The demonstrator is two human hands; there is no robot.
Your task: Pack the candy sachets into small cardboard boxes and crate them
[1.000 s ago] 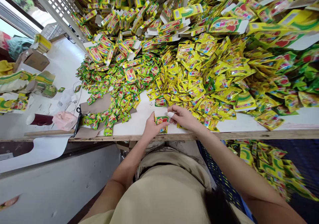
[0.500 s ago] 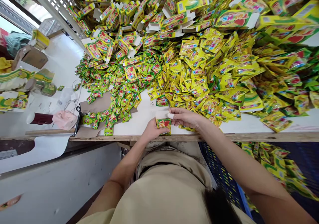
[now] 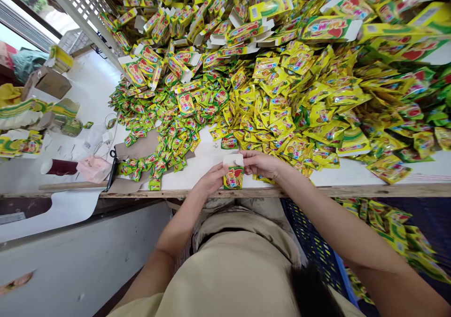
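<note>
A small yellow-green carton stands upright near the table's front edge, its white top flap raised. My left hand is closed on the carton's left side, thumb near the flap. At the upper right corner, my right hand pinches the flap's edge; its fingertips are partly behind the carton. Just beyond lies a green sachet. A heap of small green sachets spreads to the left, and yellow sachets are piled ahead and to the right.
Many flat-sided cartons are heaped at the back. A black-handled tool, a pink plastic bag and a dark red cylinder lie on the left. Below the wooden table edge, a blue crate holds more packets.
The left thumb has moved up from across the carton's front to its upper left, uncovering the printed face. The right fingers have shifted slightly at the flap, which now shows wider.
</note>
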